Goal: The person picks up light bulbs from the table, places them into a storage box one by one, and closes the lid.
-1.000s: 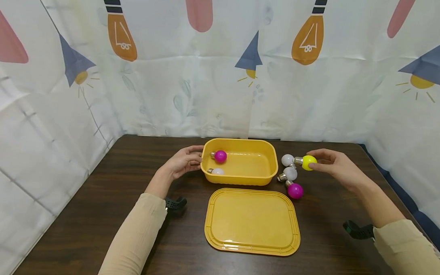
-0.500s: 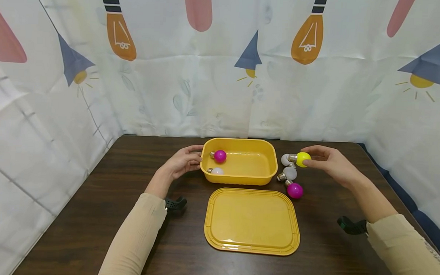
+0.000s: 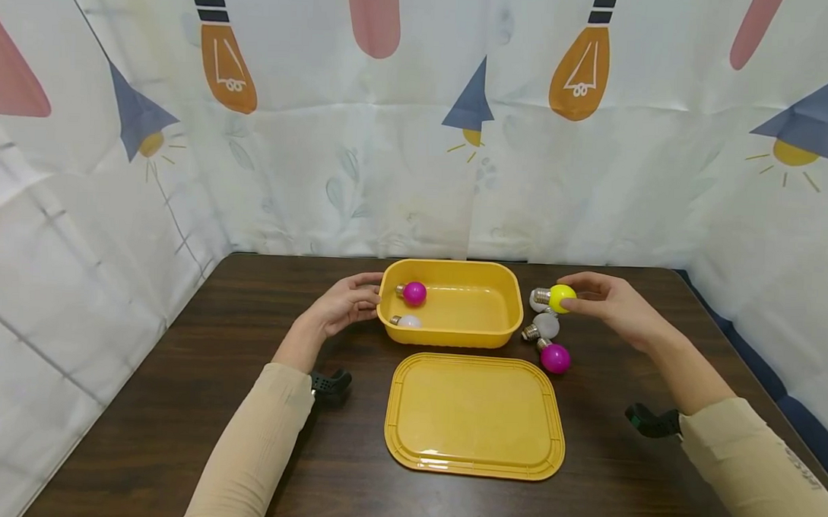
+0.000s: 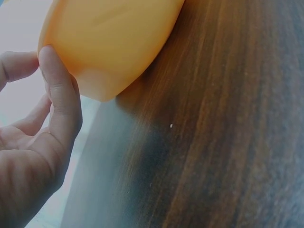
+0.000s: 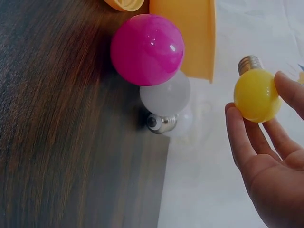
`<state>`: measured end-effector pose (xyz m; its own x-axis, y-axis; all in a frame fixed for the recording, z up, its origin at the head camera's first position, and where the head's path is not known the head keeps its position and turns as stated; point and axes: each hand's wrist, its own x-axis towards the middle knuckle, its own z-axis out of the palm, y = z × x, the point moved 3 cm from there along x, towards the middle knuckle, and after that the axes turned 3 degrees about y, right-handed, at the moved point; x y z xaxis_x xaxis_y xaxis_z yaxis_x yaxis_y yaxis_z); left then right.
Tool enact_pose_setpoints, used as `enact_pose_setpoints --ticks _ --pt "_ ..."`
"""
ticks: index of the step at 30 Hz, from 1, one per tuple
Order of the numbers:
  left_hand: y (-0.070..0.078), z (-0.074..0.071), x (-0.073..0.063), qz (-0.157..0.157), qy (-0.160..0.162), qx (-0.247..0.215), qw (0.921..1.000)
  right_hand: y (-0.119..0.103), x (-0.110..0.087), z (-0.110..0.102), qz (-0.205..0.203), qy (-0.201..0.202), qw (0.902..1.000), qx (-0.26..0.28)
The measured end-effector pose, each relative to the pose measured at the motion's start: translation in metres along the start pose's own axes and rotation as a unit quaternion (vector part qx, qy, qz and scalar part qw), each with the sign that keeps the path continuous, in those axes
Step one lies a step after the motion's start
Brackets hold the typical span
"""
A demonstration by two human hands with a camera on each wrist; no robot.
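My right hand (image 3: 607,303) pinches a yellow light bulb (image 3: 562,299) by its round globe, raised above the table, its metal screw base pointing left. Below and beside it lie a white bulb (image 3: 546,326), a magenta bulb (image 3: 556,359) and another white bulb, partly hidden behind the held one. My left hand (image 3: 347,304) holds the left rim of a yellow plastic box (image 3: 469,339); in the left wrist view, thumb and finger meet at the wall of the box (image 4: 114,38). Inside the box, at its left end, lie a magenta bulb (image 3: 414,293) and a white bulb (image 3: 409,321).
A flat yellow lid (image 3: 475,416) lies on the dark wooden table (image 3: 176,402), in front of the box. Behind the table hangs a white printed curtain (image 3: 390,159), which also covers both sides.
My right hand has carried the yellow bulb leftward, over the far white bulb toward the box. The left hand and the box have stayed in place.
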<state>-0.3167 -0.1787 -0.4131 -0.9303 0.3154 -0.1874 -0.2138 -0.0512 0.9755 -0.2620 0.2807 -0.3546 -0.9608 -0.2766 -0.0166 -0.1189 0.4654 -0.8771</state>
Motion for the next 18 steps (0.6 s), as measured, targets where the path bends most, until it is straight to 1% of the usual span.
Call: enact_pose_setpoints --ticks 9,18 --pt "-0.0015 -0.0006 0.0004 -0.002 -0.001 -0.004 1.0 -0.0049 0.0032 0.0037 0.004 0.001 1.0 0.0" --pt "-0.0012 0.0002 0.0009 -0.008 0.006 -0.013 0.9999 -0.0098 0.0078 0.0078 -0.005 -0.002 1.0 -0.004"
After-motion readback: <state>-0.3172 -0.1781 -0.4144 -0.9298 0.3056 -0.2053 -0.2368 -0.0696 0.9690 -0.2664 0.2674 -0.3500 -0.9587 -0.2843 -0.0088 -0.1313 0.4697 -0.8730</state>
